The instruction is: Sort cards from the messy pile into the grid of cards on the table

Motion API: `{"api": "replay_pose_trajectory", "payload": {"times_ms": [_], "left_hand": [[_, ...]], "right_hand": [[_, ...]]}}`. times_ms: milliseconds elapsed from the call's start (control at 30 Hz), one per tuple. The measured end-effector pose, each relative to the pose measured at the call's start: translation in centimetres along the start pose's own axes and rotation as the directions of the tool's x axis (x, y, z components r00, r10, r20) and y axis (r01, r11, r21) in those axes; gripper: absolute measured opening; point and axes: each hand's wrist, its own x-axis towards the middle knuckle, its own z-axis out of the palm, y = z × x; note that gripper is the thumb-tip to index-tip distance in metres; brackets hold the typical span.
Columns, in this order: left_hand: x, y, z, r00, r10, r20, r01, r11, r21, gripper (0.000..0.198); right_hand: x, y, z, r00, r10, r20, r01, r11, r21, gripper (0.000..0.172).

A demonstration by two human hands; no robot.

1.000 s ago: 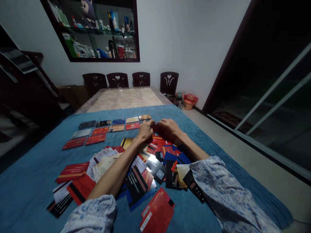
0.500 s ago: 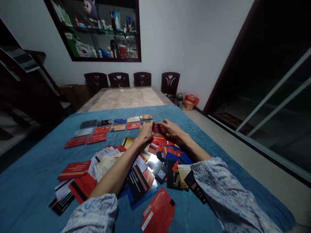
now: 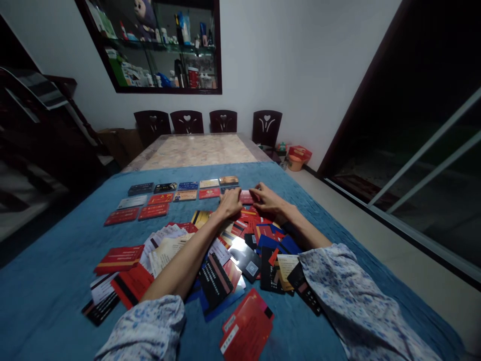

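Note:
A red card [image 3: 247,197] lies at the far edge of the loose pile, between my two hands. My left hand [image 3: 230,203] has its bent fingers at the card's left edge. From the other side, my right hand [image 3: 267,199] pinches the right edge with thumb and fingers. Whether it is one card or a small stack, I cannot tell. Below my wrists spreads a mixed heap of cards, with a shiny black card [image 3: 246,259] and a black striped card [image 3: 215,282] on top. To the left, neat rows include a red card stack [image 3: 153,211] and an orange card [image 3: 185,195].
A blue cloth [image 3: 56,265] covers the near part of the table, and its marble top [image 3: 195,150] shows beyond. White cards [image 3: 160,239] fan out left of my forearm. Nearest me lie overlapping red cards [image 3: 248,323]. Dark chairs [image 3: 223,122] stand at the far end.
Both hands stay at the red card's edges with barely any movement. The card's face looks paler now. The whole view has shifted slightly.

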Motion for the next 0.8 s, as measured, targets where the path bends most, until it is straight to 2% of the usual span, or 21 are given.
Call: {"api": "replay_pose_trajectory", "payload": {"times_ms": [267, 400, 567, 800], "left_hand": [[0.0, -0.1, -1.1, 0.997, 0.038, 0.073, -0.041, 0.998, 0.047, 0.037], [-0.4, 0.3, -2.0, 0.993, 0.032, 0.118, -0.043, 0.995, 0.091, 0.027], [-1.0, 0.9, -3.0, 0.987, 0.012, 0.157, -0.025, 0.996, 0.082, 0.025], [-0.9, 1.1, -3.6, 0.979, -0.002, 0.204, -0.021, 0.994, 0.112, 0.025]], "right_hand": [[-0.1, -0.8, -1.2, 0.995, 0.029, 0.094, -0.029, 1.0, -0.002, 0.029], [0.0, -0.7, -1.3, 0.993, 0.028, 0.114, -0.025, 0.999, -0.024, 0.035], [0.3, -0.8, -1.6, 0.992, 0.017, 0.129, -0.018, 1.0, 0.011, 0.042], [0.2, -1.6, -2.5, 0.993, -0.001, 0.117, -0.004, 0.999, 0.043, 0.041]]}}
